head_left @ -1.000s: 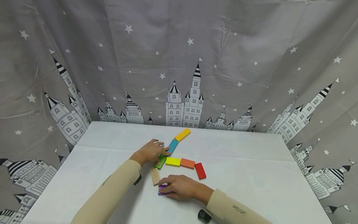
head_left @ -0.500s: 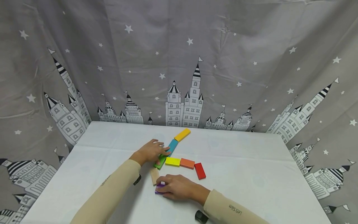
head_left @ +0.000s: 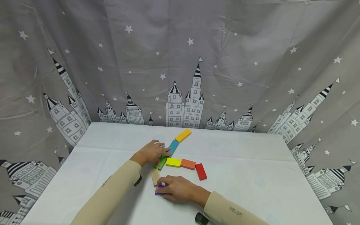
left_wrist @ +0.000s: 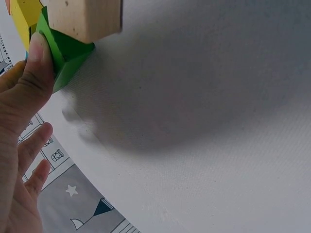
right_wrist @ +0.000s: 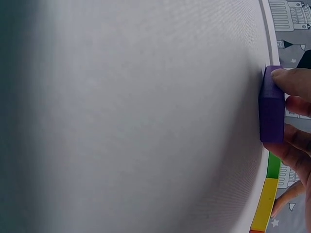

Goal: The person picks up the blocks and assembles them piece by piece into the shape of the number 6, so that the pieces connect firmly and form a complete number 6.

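Note:
In the head view my left hand [head_left: 149, 153] is at the bend of a line of flat blocks. Its thumb presses the side of the green block [head_left: 161, 164], and a finger reaches over to the edge of the blue block [head_left: 173, 146]. My right hand [head_left: 182, 189] pinches the purple block [head_left: 158, 193], with its thumb on one side in the right wrist view. That block lies at the near end of the plain wooden block [head_left: 155, 177]; the hand partly hides whether they touch. The wooden block's far end meets the green block.
An orange-yellow block [head_left: 183, 135] continues the line beyond the blue one. To the right, a yellow block [head_left: 173, 162], an orange block [head_left: 188, 164] and a red block [head_left: 201, 172] form a branch. A grey castle-print curtain [head_left: 225, 78] hangs behind the white table [head_left: 247, 175].
My right hand has slid the purple block a little to the left, towards the near end of the wooden block. The left hand has stayed in place.

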The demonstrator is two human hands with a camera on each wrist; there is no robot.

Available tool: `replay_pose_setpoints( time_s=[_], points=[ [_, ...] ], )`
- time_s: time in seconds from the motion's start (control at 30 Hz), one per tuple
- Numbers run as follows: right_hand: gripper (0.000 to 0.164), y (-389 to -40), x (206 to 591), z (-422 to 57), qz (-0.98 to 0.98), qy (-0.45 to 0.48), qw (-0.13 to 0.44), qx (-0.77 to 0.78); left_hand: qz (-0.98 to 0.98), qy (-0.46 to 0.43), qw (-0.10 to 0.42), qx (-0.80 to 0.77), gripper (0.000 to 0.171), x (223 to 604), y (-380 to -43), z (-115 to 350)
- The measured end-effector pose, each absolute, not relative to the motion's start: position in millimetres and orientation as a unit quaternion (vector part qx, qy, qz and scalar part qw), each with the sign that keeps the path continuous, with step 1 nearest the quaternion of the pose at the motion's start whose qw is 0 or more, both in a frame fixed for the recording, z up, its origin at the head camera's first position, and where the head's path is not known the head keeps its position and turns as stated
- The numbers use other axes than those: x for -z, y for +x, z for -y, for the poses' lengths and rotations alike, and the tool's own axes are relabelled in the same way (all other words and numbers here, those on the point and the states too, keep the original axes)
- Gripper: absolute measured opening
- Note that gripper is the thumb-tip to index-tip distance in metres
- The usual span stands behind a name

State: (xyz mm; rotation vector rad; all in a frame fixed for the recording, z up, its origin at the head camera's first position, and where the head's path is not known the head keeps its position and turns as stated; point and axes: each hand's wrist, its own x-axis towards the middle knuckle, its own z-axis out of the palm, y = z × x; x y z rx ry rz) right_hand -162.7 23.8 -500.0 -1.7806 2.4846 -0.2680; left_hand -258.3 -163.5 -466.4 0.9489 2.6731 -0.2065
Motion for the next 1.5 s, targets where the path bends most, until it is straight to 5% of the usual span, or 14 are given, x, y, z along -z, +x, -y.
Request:
replay_pose_setpoints(
  time_s=[0.5,1.03,1.5],
  points=[
    [0.039,-162,489,-31,-0.834,-0.54,0.073,0.089,-0.931,0.328,0.147,0.068,0.063,467,-259,163],
    [0.037,-199,478,-134,-0.895,-0.414,0.104,0.132,-0.932,0.317,0.161,0.072,0.062,467,-261,163],
    [0.034,-214,485,-157,-0.897,-0.394,0.144,0.141,-0.933,0.316,0.158,0.06,0.061,469,-260,161]
  ],
)
